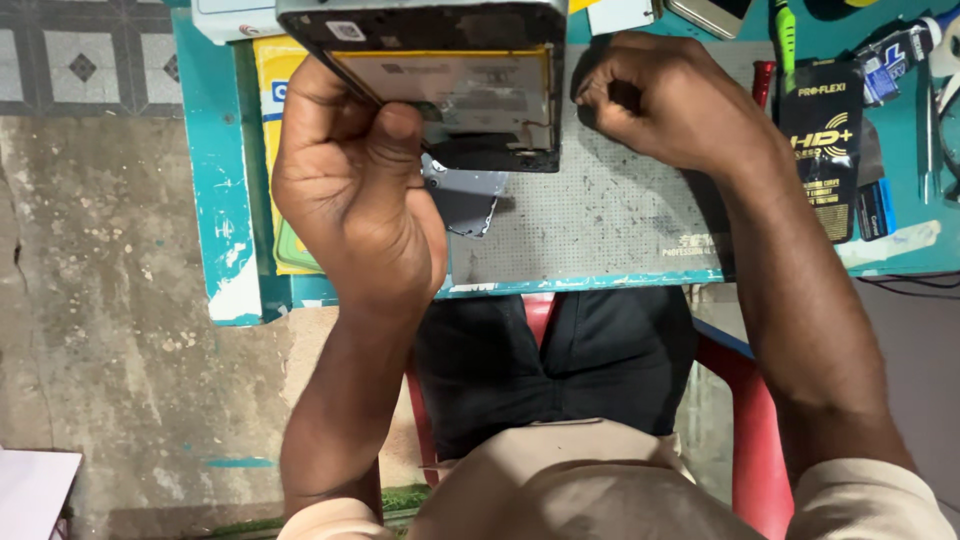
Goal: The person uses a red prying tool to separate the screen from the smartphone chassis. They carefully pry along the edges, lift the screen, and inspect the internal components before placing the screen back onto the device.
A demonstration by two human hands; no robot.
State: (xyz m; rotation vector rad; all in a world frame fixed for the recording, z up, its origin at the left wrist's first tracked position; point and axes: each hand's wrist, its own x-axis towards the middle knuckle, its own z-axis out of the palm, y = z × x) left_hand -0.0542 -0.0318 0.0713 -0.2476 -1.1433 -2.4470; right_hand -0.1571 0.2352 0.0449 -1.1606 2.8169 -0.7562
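Two bare forearms reached up from six o'clock over a chipped turquoise wooden table [215, 200]. On it lay a grey perforated rubber work mat [600, 210]. At twelve o'clock the left hand [350, 190] gripped an opened black smartphone with a pale rectangular battery [450, 85], its top cut off. At one o'clock the right hand [665, 105] was curled tight beside it; whatever its fingertips pinched stayed hidden.

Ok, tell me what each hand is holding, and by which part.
The left hand grips the opened phone by its left edge. The right hand is closed at the phone's right edge; whether it holds anything cannot be told.
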